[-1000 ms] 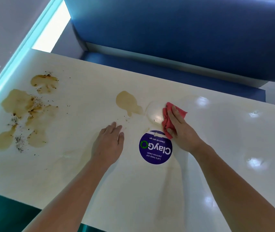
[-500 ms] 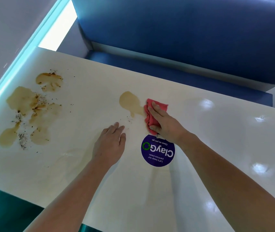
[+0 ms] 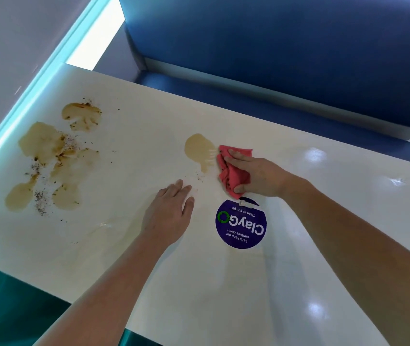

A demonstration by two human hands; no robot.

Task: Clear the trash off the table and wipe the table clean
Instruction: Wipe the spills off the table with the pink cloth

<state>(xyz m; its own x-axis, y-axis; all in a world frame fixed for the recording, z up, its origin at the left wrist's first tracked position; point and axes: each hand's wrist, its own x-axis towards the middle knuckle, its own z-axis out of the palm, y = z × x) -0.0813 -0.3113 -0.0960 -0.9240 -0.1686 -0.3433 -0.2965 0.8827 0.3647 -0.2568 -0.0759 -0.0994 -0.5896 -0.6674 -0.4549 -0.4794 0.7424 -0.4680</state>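
Right hand (image 3: 256, 174) presses a bunched red cloth (image 3: 231, 177) against the right edge of the mid-table brown spill (image 3: 199, 148).

Fingers lie over the cloth and the thumb hooks its near edge. The left hand (image 3: 169, 216) rests flat with straight fingers on the tabletop (image 3: 323, 221), just left of the purple sticker (image 3: 240, 223). To do this well, I'd sweep leftward through the puddle with firm, even pressure, then fold to a dry face. The bigger stains (image 3: 49, 158) at far left carry dark specks, so gather them inward rather than smearing them.
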